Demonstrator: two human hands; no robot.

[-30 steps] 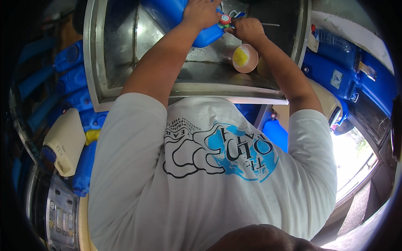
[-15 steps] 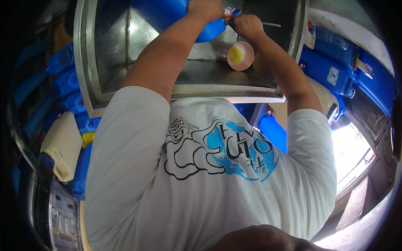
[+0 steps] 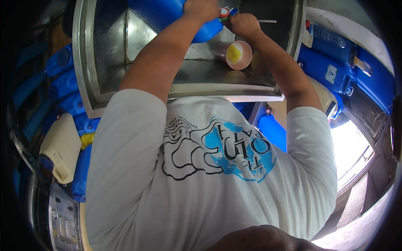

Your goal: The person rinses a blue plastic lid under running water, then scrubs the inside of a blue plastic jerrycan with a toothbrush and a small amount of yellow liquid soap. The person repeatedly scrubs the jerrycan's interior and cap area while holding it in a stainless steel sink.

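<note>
Inside a metal sink (image 3: 197,90), a blue jerrycan (image 3: 157,12) lies tilted. My left hand (image 3: 203,10) grips it near its lower corner, beside a small red and white round part (image 3: 225,13). Close by on the right, my right hand (image 3: 245,25) is closed in a fist. A thin pale rod (image 3: 268,21) sticks out past its knuckles, and a small blue piece (image 3: 233,12) shows on the other side. What the fist wraps is mostly hidden. Below the hands rests a pinkish cup (image 3: 247,57) with something yellow and white in it.
Several blue jerrycans (image 3: 69,79) stand at the left, with a cream jerrycan (image 3: 63,146) in front. More blue containers (image 3: 331,71) and a clear plastic bottle (image 3: 331,37) line the right side. A metal panel with knobs (image 3: 63,217) is at the lower left.
The pale rod has shifted slightly up and left with my right hand. The whole view has moved a little; both hands keep their grip and the cup stays put.
</note>
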